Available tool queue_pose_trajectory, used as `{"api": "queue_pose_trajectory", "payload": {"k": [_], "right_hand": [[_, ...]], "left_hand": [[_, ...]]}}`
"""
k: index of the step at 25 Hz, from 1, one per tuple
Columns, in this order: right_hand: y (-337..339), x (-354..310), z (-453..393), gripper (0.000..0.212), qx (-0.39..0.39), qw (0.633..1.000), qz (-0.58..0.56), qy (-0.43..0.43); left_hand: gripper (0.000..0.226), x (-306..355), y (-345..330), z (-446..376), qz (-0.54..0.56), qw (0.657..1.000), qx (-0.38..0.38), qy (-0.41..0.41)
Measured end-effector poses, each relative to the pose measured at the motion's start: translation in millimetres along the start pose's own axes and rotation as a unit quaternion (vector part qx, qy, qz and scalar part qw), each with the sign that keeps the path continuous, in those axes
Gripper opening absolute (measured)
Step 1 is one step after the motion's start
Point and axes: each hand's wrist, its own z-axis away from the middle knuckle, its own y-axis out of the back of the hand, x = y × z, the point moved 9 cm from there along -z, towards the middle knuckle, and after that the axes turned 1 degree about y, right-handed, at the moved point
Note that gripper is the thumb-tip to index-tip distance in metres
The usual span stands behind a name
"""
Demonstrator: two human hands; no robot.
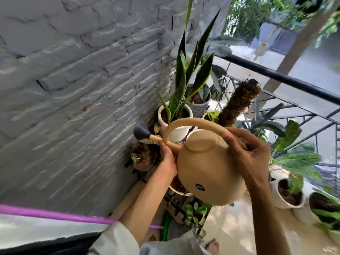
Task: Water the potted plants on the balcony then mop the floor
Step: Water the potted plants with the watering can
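I hold a round tan watering can (207,170) with both hands, tilted toward the wall. My right hand (252,155) grips the rear end of its arched handle. My left hand (166,159) is closed around the base of the spout, whose dark rose head (140,132) points left over a brown dried-out pot (144,159). Just behind the can stands a white pot with a tall snake plant (176,115). A grey pot (199,102) sits further back. The pot under the can is mostly hidden.
A grey stone wall (82,89) runs along the left. A black railing (276,76) closes the balcony on the right, with white pots (287,192) below it. A moss pole (237,103) stands behind the can. A purple stick (55,215) and green handle (165,225) lean near the wall.
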Motion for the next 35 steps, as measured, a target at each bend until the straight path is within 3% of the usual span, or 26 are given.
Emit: {"api": "queue_pose_trajectory", "payload": {"k": [13, 16, 23, 29, 35], "right_hand": [[-33, -4, -10, 0.020, -0.032, 0.999, 0.015, 0.010], [-35, 1, -12, 0.020, -0.010, 1.000, -0.016, -0.001], [-30, 1, -11, 0.020, 0.073, 0.996, -0.040, -0.037], [-39, -6, -19, 0.019, 0.089, 0.995, -0.019, -0.035], [-47, -14, -29, 0.023, 0.084, 0.996, -0.003, -0.032]], "left_hand": [[0.083, 21, 18, -6, -0.004, 1.000, 0.016, 0.023], [0.079, 40, 16, -10, -0.007, 0.999, 0.038, 0.016], [0.084, 75, -26, -36, -0.101, 0.995, -0.003, -0.001], [0.101, 84, -44, -52, -0.118, 0.993, -0.024, 0.019], [0.092, 97, -42, -53, -0.125, 0.992, 0.003, 0.011]]}}
